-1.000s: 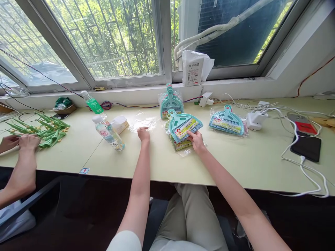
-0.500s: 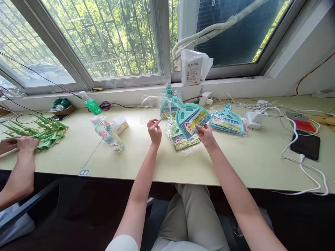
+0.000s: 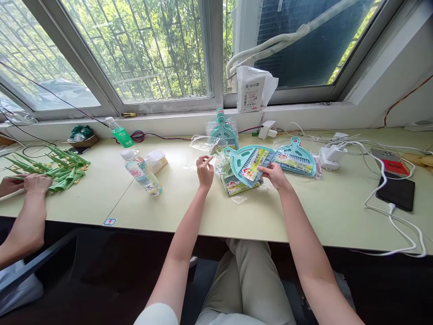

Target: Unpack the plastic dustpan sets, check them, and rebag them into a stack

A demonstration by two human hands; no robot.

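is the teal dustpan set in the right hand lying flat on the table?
No: the right hand holds the teal dustpan set tilted up, above the bagged sets below.

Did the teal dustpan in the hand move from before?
Yes. The teal dustpan in the right hand has swung rightward, toward the bagged dustpan.

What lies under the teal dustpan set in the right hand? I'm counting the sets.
Under the dustpan set in the right hand lies a bagged pile of sets. How many it holds is hidden.
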